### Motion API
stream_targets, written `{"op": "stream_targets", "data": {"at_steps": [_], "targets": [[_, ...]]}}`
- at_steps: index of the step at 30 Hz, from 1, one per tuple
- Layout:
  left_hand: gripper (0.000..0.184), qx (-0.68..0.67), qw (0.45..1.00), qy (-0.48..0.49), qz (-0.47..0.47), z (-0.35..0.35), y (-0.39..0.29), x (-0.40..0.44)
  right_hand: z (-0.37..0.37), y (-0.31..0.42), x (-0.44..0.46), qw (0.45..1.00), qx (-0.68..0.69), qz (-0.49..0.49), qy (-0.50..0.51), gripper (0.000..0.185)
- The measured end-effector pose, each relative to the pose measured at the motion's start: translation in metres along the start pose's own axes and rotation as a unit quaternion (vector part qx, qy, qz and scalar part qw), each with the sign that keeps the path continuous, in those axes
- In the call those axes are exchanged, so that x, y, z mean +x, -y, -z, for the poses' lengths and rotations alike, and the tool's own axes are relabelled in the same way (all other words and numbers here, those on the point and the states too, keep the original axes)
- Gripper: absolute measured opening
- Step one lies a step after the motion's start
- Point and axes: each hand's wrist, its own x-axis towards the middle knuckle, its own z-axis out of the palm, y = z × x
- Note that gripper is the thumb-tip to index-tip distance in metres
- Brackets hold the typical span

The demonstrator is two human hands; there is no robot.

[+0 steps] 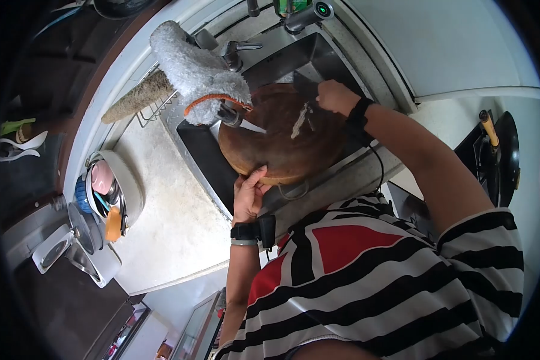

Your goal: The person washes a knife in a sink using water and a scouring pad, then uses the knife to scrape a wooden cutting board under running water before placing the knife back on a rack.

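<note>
A round wooden chopping board (270,144) lies tilted over the dark sink (201,150), with water running onto it from the faucet (229,114). My left hand (252,191) is closed on the board's near edge, thumb on top. My right hand (337,98) is closed round the handle of a dark-bladed cleaver (305,86) at the board's far right side. The handle is mostly hidden in my fingers. A pale, wet smear (300,120) lies on the board beside the blade.
A fluffy grey cloth (201,66) hangs over the faucet. A loofah (139,96) rests on a wire rack at the left. The counter (162,204) holds a white basin (135,186) of utensils. Black pans (510,159) stand at the right.
</note>
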Motion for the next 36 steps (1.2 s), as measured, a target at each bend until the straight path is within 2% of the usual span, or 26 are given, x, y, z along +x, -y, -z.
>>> {"op": "stream_targets", "data": {"at_steps": [1, 3, 4, 6, 7, 10, 12, 14, 16, 18, 19, 21, 22, 23, 25, 26, 28, 30, 32, 34, 36], "targets": [[0.036, -0.001, 1.0, 0.001, 0.003, 0.0, -0.001, -0.001, 0.008, 0.009, -0.01, 0.993, -0.012, 0.115, 0.023, 0.034], [0.037, 0.014, 1.0, -0.006, 0.004, -0.009, -0.007, -0.008, 0.0, 0.058, -0.019, 0.993, 0.031, 0.061, 0.097, 0.034], [0.037, 0.019, 1.0, -0.007, 0.007, -0.015, -0.011, -0.013, -0.003, 0.08, -0.027, 0.983, 0.117, 0.046, 0.136, 0.034], [0.04, 0.053, 0.998, -0.032, -0.008, -0.023, -0.016, -0.023, 0.009, 0.123, -0.046, 0.96, 0.158, 0.048, 0.225, 0.035], [0.04, 0.058, 0.998, -0.032, -0.007, -0.025, -0.015, -0.027, -0.003, 0.131, -0.044, 0.96, 0.162, 0.081, 0.213, 0.035], [0.046, 0.085, 0.992, -0.089, -0.024, -0.025, -0.013, -0.039, -0.011, 0.134, -0.032, 0.954, 0.168, 0.074, 0.237, 0.036], [0.048, 0.074, 0.991, -0.097, -0.055, -0.021, -0.011, -0.044, -0.033, 0.118, -0.015, 0.962, 0.149, 0.11, 0.201, 0.036], [0.049, 0.087, 0.988, -0.111, -0.057, -0.012, -0.012, -0.046, -0.039, 0.089, -0.003, 0.977, 0.133, 0.088, 0.14, 0.028], [0.048, 0.073, 0.989, -0.105, -0.071, -0.008, -0.013, -0.049, -0.052, 0.046, 0.018, 0.98, 0.123, 0.005, 0.159, 0.026], [0.049, 0.078, 0.99, -0.1, -0.068, -0.011, -0.019, -0.05, -0.048, 0.013, 0.012, 0.992, 0.103, 0.032, 0.068, 0.036], [0.051, 0.088, 0.99, -0.092, -0.064, -0.012, -0.021, -0.051, -0.044, 0.004, 0.014, 0.992, 0.103, 0.032, 0.067, 0.036], [0.047, 0.087, 0.989, -0.101, -0.069, -0.011, -0.019, -0.049, -0.038, -0.007, 0.021, 0.995, 0.008, 0.038, 0.09, 0.036], [0.044, 0.089, 0.987, -0.111, -0.071, -0.009, -0.017, -0.048, -0.037, -0.008, 0.023, 0.994, -0.023, 0.039, 0.097, 0.036], [0.044, 0.091, 0.987, -0.11, -0.068, -0.008, -0.016, -0.047, -0.037, 0.001, 0.017, 0.989, 0.051, 0.112, 0.087, 0.036], [0.043, 0.075, 0.989, -0.111, -0.064, -0.007, -0.013, -0.046, -0.037, 0.029, 0.003, 0.972, 0.144, 0.133, 0.132, 0.036], [0.043, 0.078, 0.989, -0.109, -0.062, -0.008, -0.013, -0.045, -0.02, 0.067, -0.014, 0.965, 0.165, 0.085, 0.186, 0.036], [0.044, 0.07, 0.99, -0.107, -0.063, -0.008, -0.014, -0.045, -0.013, 0.11, -0.036, 0.953, 0.2, 0.053, 0.219, 0.031], [0.044, 0.07, 0.99, -0.111, -0.061, -0.009, -0.014, -0.045, -0.031, 0.126, -0.038, 0.952, 0.201, 0.087, 0.216, 0.033], [0.044, 0.067, 0.989, -0.116, -0.057, -0.008, -0.013, -0.045, -0.03, 0.121, -0.039, 0.95, 0.204, 0.073, 0.224, 0.034], [0.045, 0.071, 0.988, -0.121, -0.06, -0.006, -0.012, -0.047, -0.037, 0.096, -0.027, 0.964, 0.194, 0.069, 0.168, 0.033], [0.046, 0.069, 0.989, -0.117, -0.051, -0.001, -0.012, -0.046, -0.05, 0.051, -0.005, 0.98, 0.127, 0.063, 0.137, 0.032]]}}
